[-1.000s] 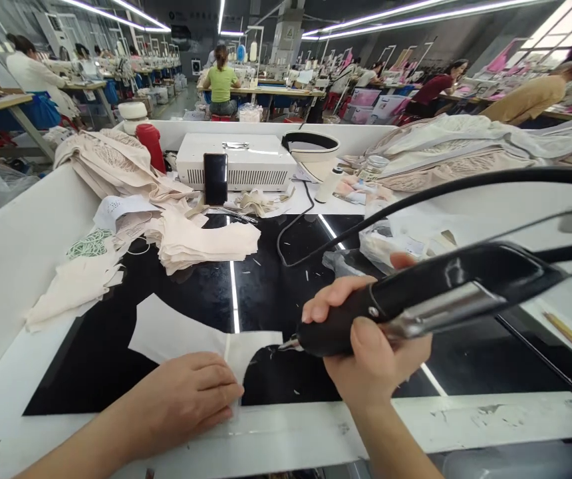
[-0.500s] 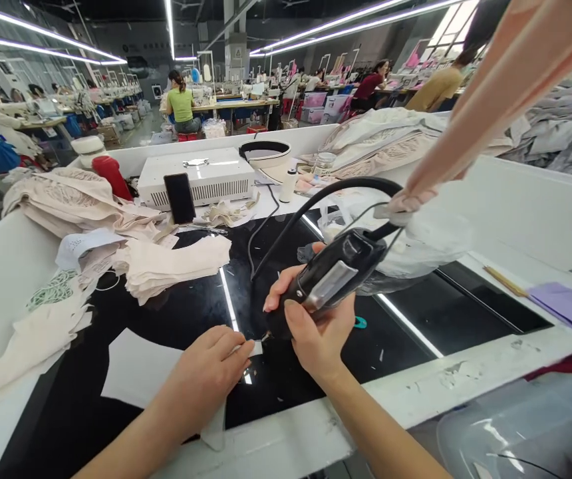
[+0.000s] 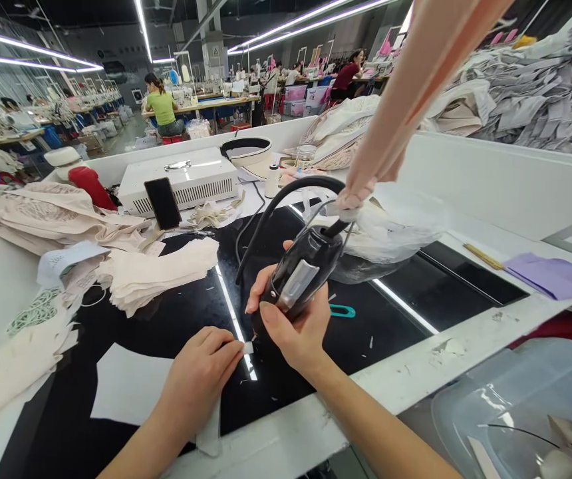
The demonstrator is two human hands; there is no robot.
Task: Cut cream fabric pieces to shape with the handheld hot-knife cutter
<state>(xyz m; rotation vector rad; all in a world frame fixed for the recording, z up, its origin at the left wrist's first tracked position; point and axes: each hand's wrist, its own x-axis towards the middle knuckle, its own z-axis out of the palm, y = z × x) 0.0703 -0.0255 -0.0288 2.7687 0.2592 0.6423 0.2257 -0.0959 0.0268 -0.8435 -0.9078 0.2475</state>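
Note:
My right hand point(image 3: 298, 326) is wrapped around a black corded hand tool point(image 3: 298, 273) with a silver lever on its side. The tool tilts down to the left, its lower end close to my left fingertips. A pink fabric strip point(image 3: 390, 113) is tied to its top, next to the thick black cable point(image 3: 271, 206). My left hand point(image 3: 199, 376) is low over the black glossy tabletop point(image 3: 266, 386), fingers pressed together on a small white strip point(image 3: 248, 347) whose end sticks out. Beside that hand lies a white flat piece point(image 3: 129, 386), partly covered by the wrist.
Stacked cream fabric pieces point(image 3: 161, 273) lie to the left, near a phone point(image 3: 163, 203) and a white vented box point(image 3: 176, 183). A plastic bag point(image 3: 390, 229) sits behind the tool. A teal thread snipper point(image 3: 342, 311) and purple cloth point(image 3: 555, 274) lie rightward. Several people work farther back.
The view has turned to the right, so things appear shifted left. Both hands stay close together with the tool and the white strip still held. The teal snipper now shows more fully.

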